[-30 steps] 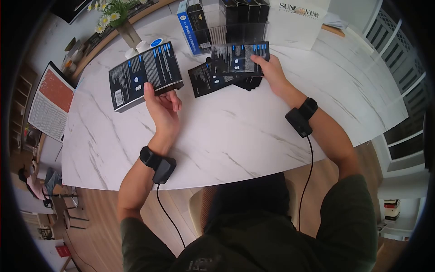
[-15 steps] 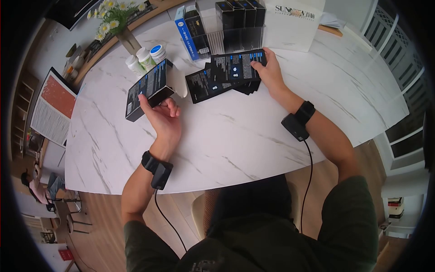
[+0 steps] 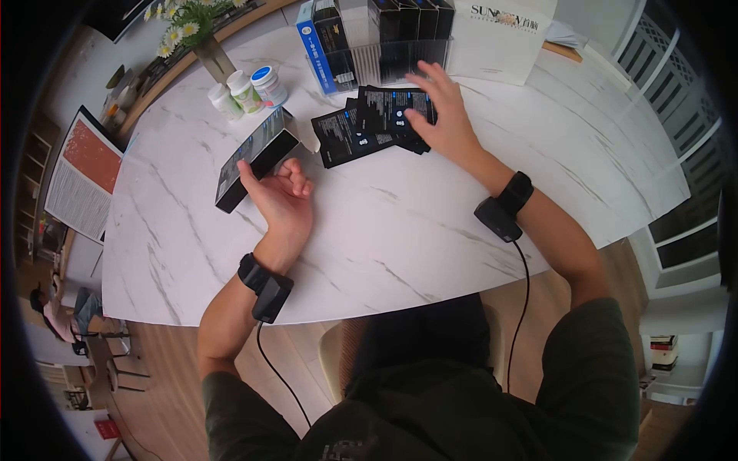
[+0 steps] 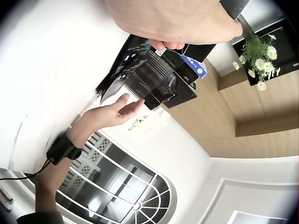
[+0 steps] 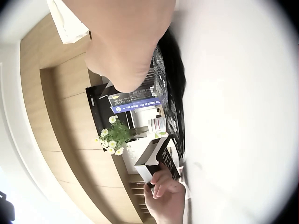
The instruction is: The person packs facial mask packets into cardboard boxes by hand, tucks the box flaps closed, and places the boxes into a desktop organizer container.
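In the head view the left hand (image 3: pixel 281 192) holds a black box (image 3: pixel 257 157) tilted on its side, thumb on its printed face; the right wrist view shows the box's flap standing open at one end (image 5: pixel 152 156). Several flat black packets (image 3: pixel 346 138) lie overlapped on the table. Just above the right end of this pile is the right hand (image 3: pixel 446 115), fingers spread, gripping nothing; whether it touches the top packet (image 3: pixel 384 111) cannot be told. The left wrist view also shows the right hand (image 4: pixel 110 115) with its fingers extended.
A clear rack (image 3: pixel 400 61) with black boxes and a blue box (image 3: pixel 317 50) stands at the back. Left of it are several small bottles (image 3: pixel 244 92) and a flower vase (image 3: pixel 214 61). A white bag (image 3: pixel 500 42) stands right of the rack. A seated person (image 3: pixel 55 311) is far left.
The right hand has let go of the top packet, which now lies on the pile, and its fingers have spread. The box in the left hand has tilted from facing up to nearly edge-on.
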Demonstrator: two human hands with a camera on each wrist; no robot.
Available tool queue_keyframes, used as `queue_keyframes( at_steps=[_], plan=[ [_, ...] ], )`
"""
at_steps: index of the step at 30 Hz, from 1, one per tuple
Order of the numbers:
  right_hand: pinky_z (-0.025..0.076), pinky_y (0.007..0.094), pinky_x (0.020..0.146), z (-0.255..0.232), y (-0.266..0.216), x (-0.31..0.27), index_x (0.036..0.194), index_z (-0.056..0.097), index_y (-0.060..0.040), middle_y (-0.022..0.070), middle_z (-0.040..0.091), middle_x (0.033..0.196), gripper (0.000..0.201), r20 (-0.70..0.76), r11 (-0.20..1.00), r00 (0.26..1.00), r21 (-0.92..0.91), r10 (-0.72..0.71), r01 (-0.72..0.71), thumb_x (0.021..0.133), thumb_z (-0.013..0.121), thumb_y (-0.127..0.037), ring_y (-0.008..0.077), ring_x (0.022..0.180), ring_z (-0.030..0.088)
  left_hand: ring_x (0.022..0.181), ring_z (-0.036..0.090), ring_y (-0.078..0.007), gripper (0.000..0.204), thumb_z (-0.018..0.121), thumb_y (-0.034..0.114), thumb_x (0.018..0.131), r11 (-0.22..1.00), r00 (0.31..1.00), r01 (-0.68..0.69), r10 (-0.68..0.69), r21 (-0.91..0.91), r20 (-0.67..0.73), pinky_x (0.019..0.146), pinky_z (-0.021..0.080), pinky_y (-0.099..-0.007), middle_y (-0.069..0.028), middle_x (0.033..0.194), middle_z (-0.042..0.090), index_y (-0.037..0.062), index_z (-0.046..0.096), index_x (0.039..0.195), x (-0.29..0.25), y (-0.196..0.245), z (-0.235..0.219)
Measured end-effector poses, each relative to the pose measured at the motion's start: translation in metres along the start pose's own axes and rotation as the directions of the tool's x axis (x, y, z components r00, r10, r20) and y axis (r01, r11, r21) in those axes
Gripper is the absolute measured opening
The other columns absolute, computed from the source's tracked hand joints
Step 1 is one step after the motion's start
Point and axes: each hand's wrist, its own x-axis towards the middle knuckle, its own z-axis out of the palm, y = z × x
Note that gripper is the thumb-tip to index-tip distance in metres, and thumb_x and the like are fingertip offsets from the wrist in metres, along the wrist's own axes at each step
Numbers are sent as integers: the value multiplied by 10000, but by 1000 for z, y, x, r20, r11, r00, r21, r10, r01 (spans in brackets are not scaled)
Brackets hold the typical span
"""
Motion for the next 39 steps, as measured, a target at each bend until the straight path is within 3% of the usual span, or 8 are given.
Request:
queue_keyframes(
  at_steps=[3, 6, 13, 18, 27, 32, 36, 39],
  plan=[
    [81, 628, 1050, -4, -14, -5, 1239, 521, -146, 134, 329, 1411, 514, 325, 980, 945, -172, -42, 102, 769, 674, -286, 324, 1360, 188, 512, 372, -119, 612, 297, 625, 876, 1000, 995, -21, 22, -12, 96, 504, 307, -264, -60, 732, 541, 56, 496, 978, 0, -1, -4],
    [81, 634, 1047, -4, -15, -11, 1252, 517, -158, 131, 320, 1421, 528, 463, 950, 886, -260, -33, 171, 776, 667, -330, 321, 1360, 190, 631, 464, -128, 603, 317, 613, 877, 999, 997, -35, 34, -12, -69, 563, 355, -267, -84, 852, 577, 60, 496, 1040, -3, -1, 5],
    [115, 631, 1041, -4, -11, -12, 1225, 538, -149, 139, 383, 1379, 463, 534, 944, 845, -268, -20, 191, 827, 613, -373, 322, 1330, 260, 792, 526, -196, 566, 386, 547, 885, 995, 988, -77, 69, -56, -137, 716, 416, -317, -171, 1103, 557, 62, 348, 1175, -6, -2, 11],
    [134, 612, 1046, -2, -9, -12, 1207, 549, -141, 132, 408, 1353, 423, 501, 943, 866, -287, 0, 167, 839, 607, -341, 311, 1300, 308, 820, 540, -220, 541, 414, 505, 890, 996, 991, -54, 44, -75, -125, 732, 431, -346, -205, 1165, 535, 57, 313, 1176, -9, -8, 9],
    [133, 602, 1050, -4, -12, -7, 1159, 558, -119, 117, 418, 1329, 361, 467, 945, 884, -280, -19, 168, 828, 624, -246, 298, 1281, 328, 785, 551, -190, 393, 415, 385, 917, 994, 995, 99, -98, -55, 20, 698, 444, -298, -170, 1108, 572, 33, 430, 1091, -11, -18, 1],
    [123, 600, 1052, -5, -20, -6, 1169, 546, -124, 106, 405, 1341, 387, 503, 949, 861, -230, -73, 215, 817, 636, -257, 295, 1295, 316, 922, 576, -191, 293, 410, 270, 921, 978, 963, 185, -200, 100, 178, 804, 464, -296, -130, 1101, 581, 30, 496, 1066, -8, -11, 9],
    [151, 596, 1040, -6, -21, -6, 1189, 522, -89, 147, 394, 1344, 465, 452, 949, 892, -280, -2, 144, 810, 638, -332, 321, 1300, 304, 1009, 568, -196, 255, 413, 204, 917, 978, 960, 191, -205, 88, 192, 901, 440, -319, -120, 1117, 576, 25, 505, 1074, -7, -12, 11],
    [172, 596, 1029, -4, -12, -2, 1196, 507, -58, 192, 387, 1337, 512, 337, 945, 939, -324, 73, 43, 813, 627, -377, 351, 1294, 303, 1054, 547, -194, 217, 422, 135, 906, 983, 980, 46, -79, 180, 182, 961, 394, -318, -119, 1134, 565, 19, 523, 1058, -5, -18, 8]
  ],
)
